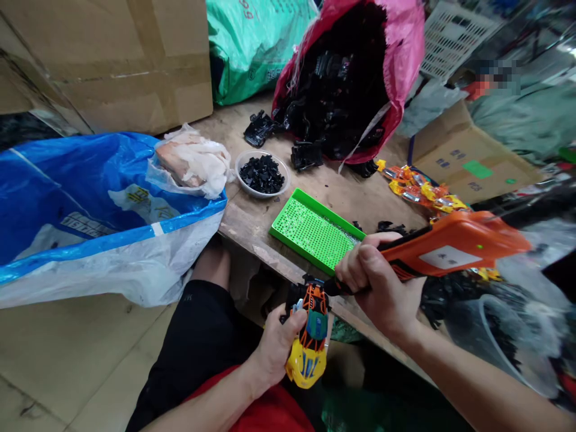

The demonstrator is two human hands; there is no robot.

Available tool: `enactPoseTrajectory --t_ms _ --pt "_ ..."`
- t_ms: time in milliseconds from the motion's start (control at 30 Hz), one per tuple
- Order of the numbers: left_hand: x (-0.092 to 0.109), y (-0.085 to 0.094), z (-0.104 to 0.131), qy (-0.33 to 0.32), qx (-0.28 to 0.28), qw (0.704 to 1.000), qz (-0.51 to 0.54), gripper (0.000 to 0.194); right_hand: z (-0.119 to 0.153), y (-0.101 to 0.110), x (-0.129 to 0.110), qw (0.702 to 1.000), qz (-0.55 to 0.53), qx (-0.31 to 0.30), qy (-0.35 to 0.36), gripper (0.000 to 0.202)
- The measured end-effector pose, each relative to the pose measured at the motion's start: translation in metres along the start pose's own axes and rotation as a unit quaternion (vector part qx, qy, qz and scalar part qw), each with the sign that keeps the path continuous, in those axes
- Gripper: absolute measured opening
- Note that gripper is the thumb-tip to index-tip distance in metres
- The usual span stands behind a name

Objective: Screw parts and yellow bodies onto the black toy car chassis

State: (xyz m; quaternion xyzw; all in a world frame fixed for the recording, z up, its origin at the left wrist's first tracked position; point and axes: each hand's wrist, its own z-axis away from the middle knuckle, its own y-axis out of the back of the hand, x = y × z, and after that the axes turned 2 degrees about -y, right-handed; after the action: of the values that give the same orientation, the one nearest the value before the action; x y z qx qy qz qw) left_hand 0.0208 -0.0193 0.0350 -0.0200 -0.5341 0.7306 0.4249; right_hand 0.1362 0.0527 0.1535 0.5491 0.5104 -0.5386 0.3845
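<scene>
My left hand [275,343] is closed around a toy car [315,327] with a yellow front end, an orange lattice frame and black parts, held above my lap by the table edge. My right hand [382,288] grips an orange and black electric screwdriver [454,247], and its black tip end meets the car's black far end. Whether the bit sits in a screw cannot be made out. Just beyond both hands lies a perforated green tray [297,252] with many small shiny pieces, probably screws. A clear bowl [260,195] of small black parts stands behind it.
A pink sack [407,54] of black parts lies open on the wooden table [245,225]. Orange and yellow car parts [418,189] are heaped at right, near a clear tub [490,336]. A blue-and-white sack [90,198] is at left, below a cardboard box [112,66].
</scene>
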Motion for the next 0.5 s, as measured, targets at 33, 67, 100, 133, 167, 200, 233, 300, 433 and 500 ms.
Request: enactPoseTrajectory --t_ms 33,67,100,133,167,200,233,300,433,500 --pt "-0.001 0.001 0.000 0.000 -0.001 1.000 0.001 0.051 0.000 -0.001 0.000 1.000 0.003 0.007 -0.004 0.027" --pt "-0.002 0.003 -0.001 0.002 -0.001 1.000 0.005 0.051 0.000 -0.001 0.001 1.000 0.002 0.011 -0.005 0.027" --pt "-0.003 0.004 -0.001 0.003 -0.002 1.000 0.011 0.050 -0.001 -0.002 0.002 1.000 -0.002 0.012 -0.004 0.027" --pt "-0.004 0.005 -0.001 0.006 -0.002 1.000 0.020 0.049 -0.001 -0.002 0.003 1.000 -0.008 0.012 -0.002 0.027" --pt "-0.005 0.006 -0.001 0.009 -0.001 1.000 0.029 0.048 -0.001 -0.003 0.004 1.000 -0.015 0.012 -0.001 0.027" --pt "-0.006 0.007 -0.001 0.011 0.000 0.999 0.035 0.047 -0.002 -0.004 0.005 1.000 -0.019 0.013 0.001 0.026" --pt "-0.006 0.007 -0.001 0.013 0.001 0.999 0.038 0.047 -0.002 -0.004 0.005 1.000 -0.020 0.013 0.001 0.026" --pt "-0.005 0.006 -0.001 0.009 0.003 0.999 0.034 0.048 -0.004 -0.005 0.001 1.000 -0.018 0.013 -0.002 0.025" --pt "0.002 0.004 -0.002 -0.009 0.005 1.000 0.024 0.050 -0.004 -0.005 -0.020 1.000 -0.029 0.010 0.001 0.026" --pt "0.005 0.006 0.000 -0.019 0.009 1.000 0.022 0.049 -0.003 -0.002 -0.032 0.999 -0.021 0.019 0.025 0.025"
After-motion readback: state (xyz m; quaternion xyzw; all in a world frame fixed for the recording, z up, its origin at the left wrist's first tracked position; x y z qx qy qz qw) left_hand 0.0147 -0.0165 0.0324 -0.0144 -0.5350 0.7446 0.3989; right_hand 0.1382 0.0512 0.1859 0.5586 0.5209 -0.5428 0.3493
